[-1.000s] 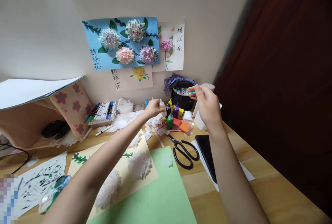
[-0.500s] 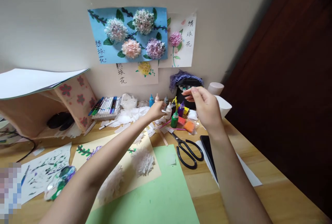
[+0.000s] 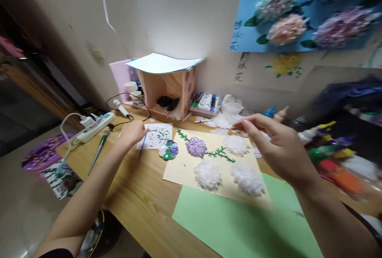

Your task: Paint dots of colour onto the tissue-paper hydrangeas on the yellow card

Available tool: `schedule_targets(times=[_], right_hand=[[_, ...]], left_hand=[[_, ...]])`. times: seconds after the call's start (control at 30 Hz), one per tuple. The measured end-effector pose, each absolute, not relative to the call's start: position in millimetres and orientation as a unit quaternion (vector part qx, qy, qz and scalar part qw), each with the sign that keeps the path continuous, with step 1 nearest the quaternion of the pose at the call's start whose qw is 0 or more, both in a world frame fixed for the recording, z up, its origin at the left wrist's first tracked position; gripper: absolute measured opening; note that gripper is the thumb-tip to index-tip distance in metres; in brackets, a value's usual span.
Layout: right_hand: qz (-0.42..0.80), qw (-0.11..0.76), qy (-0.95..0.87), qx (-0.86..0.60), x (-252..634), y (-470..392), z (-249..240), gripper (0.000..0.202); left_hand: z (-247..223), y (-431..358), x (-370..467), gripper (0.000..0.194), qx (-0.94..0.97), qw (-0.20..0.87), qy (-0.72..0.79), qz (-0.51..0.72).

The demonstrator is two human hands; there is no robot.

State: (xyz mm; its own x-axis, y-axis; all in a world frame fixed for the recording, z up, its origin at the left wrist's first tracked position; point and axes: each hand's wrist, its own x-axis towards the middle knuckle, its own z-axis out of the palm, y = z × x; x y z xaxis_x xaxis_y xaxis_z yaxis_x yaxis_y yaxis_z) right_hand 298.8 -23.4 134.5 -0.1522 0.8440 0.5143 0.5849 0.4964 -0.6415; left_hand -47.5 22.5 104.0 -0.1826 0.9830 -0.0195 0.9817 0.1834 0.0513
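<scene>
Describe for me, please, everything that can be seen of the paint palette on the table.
The palette is small and flower-shaped, with a scalloped rim. It looks like pale plastic, smeared with green, dark and purple paint and some whitish areas. It lies flat on the table, seeming to overlap the lower right corner of the marked sheet and the left edge of the cream sheet. Nothing is seen holding it. Finer details are too small to tell.

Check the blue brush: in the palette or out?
Out. The brush is at the left hand, with a clear gap between it and the palette. Whether it touches the table, cannot tell.
</scene>
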Motion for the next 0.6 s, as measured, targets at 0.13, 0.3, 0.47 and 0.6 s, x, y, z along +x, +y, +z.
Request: schedule_targets(times=[0.13,0.3,0.47,0.6], right_hand=[[0.159,0.437,-0.787,-0.405,234.2,-16.4,141.3,0.024],[0.201,0.414,-0.811,-0.362,193.2,-18.1,143.0,0.023],[0.222,0.361,-0.84,-0.34,180.6,-14.9,124.6,0.02],[0.076,0.289,-0.92,-0.254,166.0,-8.5,93.7,0.028]], left_hand=[[74.0,0.9,-72.0,0.025,0.593,0.072,0.799,-0.064],[50.5,-2.5,-74.6,0.034,0.575,0.115,0.807,-0.071],[56.9,-7.8,-77.6,0.021,0.579,0.138,0.804,0.011],[73.9,-13.6,-60.5,0.013,0.642,0.204,0.728,0.126]])
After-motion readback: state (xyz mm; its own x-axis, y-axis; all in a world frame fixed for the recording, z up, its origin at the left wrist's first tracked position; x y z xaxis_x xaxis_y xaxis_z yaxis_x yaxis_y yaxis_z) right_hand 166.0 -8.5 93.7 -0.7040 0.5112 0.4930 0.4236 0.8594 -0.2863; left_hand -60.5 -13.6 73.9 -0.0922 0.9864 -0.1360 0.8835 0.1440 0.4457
